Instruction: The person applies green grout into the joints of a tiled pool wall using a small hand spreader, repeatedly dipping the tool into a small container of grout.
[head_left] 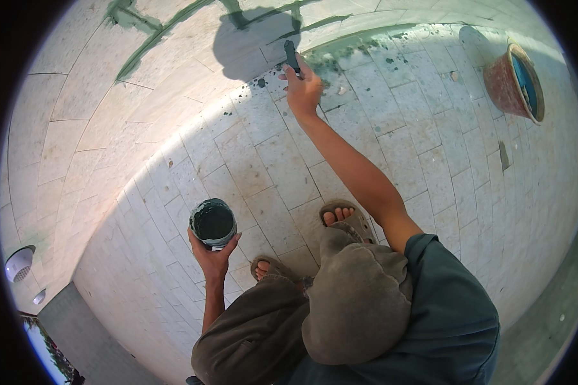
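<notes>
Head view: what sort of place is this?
Possibly the inside of a tiled pool or basin: a pale tile floor meets a tiled wall marked with dark green smears, and a round white fixture juts from the wall.

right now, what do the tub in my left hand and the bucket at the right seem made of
Tub: perhaps plastic or metal; its pale, matte wall is too green-smeared to settle which. Bucket: probably plastic, dull red, with a thick rim and scuffed wall.
</notes>
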A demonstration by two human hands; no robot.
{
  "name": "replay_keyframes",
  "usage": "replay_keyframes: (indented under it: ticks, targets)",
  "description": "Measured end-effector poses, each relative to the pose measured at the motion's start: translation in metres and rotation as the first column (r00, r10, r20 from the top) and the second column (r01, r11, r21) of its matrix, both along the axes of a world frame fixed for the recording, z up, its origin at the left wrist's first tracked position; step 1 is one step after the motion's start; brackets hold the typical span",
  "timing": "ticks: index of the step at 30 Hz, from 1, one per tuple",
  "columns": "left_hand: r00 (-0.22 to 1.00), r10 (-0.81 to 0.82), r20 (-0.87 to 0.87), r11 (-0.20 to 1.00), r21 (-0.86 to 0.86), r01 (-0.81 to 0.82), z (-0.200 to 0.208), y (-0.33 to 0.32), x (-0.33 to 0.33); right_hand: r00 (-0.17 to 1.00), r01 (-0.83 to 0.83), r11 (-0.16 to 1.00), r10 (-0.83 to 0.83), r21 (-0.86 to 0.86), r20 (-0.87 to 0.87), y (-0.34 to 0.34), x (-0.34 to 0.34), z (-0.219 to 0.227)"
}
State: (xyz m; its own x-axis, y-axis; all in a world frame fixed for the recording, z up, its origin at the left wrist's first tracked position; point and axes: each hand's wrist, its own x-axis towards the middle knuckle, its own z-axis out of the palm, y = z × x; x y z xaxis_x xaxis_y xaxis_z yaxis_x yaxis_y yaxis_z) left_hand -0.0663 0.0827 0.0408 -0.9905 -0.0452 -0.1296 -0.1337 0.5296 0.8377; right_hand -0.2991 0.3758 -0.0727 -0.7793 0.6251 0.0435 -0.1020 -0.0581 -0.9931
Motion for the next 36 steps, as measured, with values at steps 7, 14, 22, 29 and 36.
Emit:
replay_keyframes:
  ticks: [7, 14, 22, 29, 36]
  targets:
    - [1.000, 0.014, 0.020, 0.997, 0.070, -0.015, -0.002, 0.005, -0.002, 0.999, 0.031, 0.961, -0.021, 0.276, -0.037, 0.003, -0.023, -0.002]
    - [0.998, 0.046, 0.048, 0.996, 0.070, -0.049, 0.000, 0.002, 0.002, 0.979, -0.200, 0.964, 0.191, 0.174, 0.067, -0.022, 0.005, 0.001]
    - [0.998, 0.042, 0.043, 0.997, 0.066, -0.045, -0.005, -0.006, 0.003, 0.999, 0.042, 0.969, -0.036, 0.242, -0.026, 0.007, 0.003, -0.004]
    - [0.997, 0.049, 0.065, 0.994, 0.090, -0.055, -0.004, -0.003, 0.004, 0.996, 0.080, 0.942, -0.085, 0.327, 0.001, -0.010, -0.018, -0.001]
    - [0.994, 0.063, 0.087, 0.990, 0.121, -0.073, -0.004, -0.002, 0.003, 0.991, 0.127, 0.709, -0.062, 0.693, -0.117, -0.026, -0.025, -0.002]
